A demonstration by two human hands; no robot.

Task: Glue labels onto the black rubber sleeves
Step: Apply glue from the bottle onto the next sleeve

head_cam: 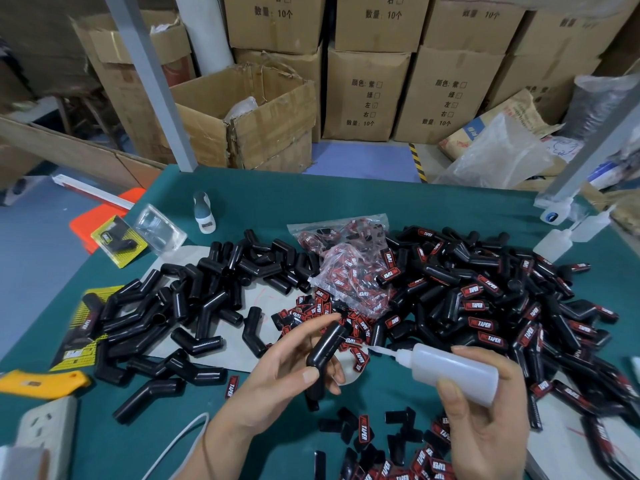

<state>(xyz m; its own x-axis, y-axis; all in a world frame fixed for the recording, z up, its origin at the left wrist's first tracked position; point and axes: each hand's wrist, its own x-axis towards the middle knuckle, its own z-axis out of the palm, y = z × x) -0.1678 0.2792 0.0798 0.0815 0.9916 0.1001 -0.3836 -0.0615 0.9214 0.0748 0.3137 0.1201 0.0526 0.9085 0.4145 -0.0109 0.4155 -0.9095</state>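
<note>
My left hand [277, 368] grips a bent black rubber sleeve [325, 348] above the green table [277, 202], thumb and fingers wrapped around it. My right hand [485, 420] holds a translucent white glue bottle [450, 368], its thin nozzle pointing left at the sleeve. Unlabelled black sleeves [194, 289] lie heaped on the left. Sleeves bearing red-and-black labels [491, 306] are piled on the right. Loose labels [311, 313] are scattered in the middle, and more of them [398, 459] lie near the front edge. A clear bag of labels [349, 268] sits in between.
A white power strip [45, 427] and a yellow object [38, 381] lie at the front left. Packaged sleeves [117, 240] and a small bottle [203, 213] stand at the back left, spare glue bottles [561, 237] at the right. Cardboard boxes [367, 91] are stacked behind the table.
</note>
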